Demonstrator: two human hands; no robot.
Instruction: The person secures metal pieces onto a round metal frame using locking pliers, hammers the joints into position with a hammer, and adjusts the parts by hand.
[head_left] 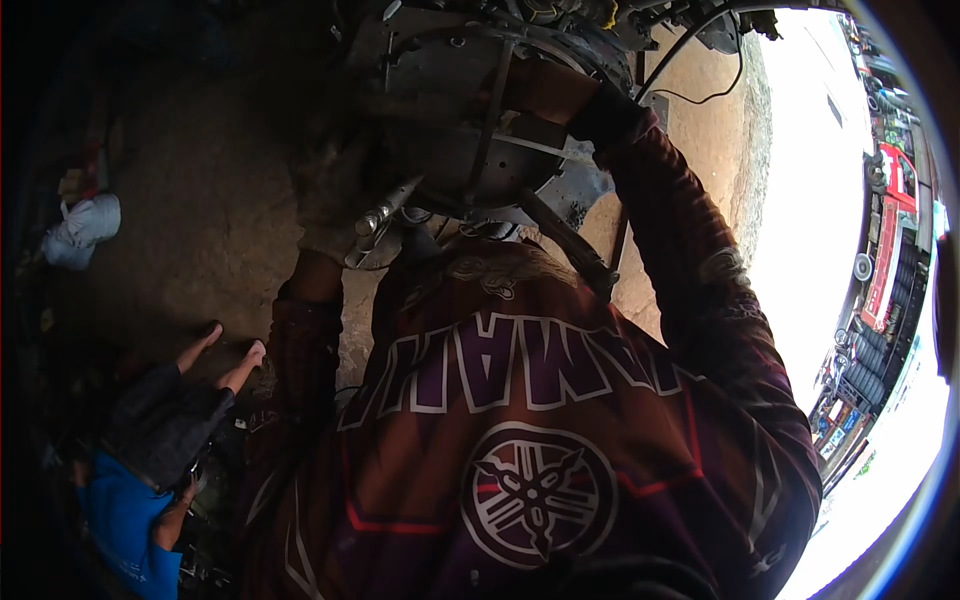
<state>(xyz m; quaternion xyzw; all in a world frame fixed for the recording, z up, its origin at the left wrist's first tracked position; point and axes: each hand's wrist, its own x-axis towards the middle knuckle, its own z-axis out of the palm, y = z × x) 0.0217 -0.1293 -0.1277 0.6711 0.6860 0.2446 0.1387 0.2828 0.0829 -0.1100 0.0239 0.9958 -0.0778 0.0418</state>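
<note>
In front of my chest stands a large, dark round metal housing [430, 150] with bars across it. My right hand [545, 90] reaches over its upper right part, by an upright bar [492, 115]. Shadow hides the fingers there. My left hand [330, 225] is low at the left of the housing and very dark, so its fingers do not show clearly. Beside it is a shiny metal rod-like part [385, 208], tilted up to the right. I cannot tell whether the left hand touches it.
Machinery with cables [690, 35] fills the top. A metal leg or bar [570, 240] slants toward my body. At lower left is another person in a blue shirt [125, 520]. A pale bundle [85, 230] lies on the left ground. A red truck [890, 230] stands outside, far right.
</note>
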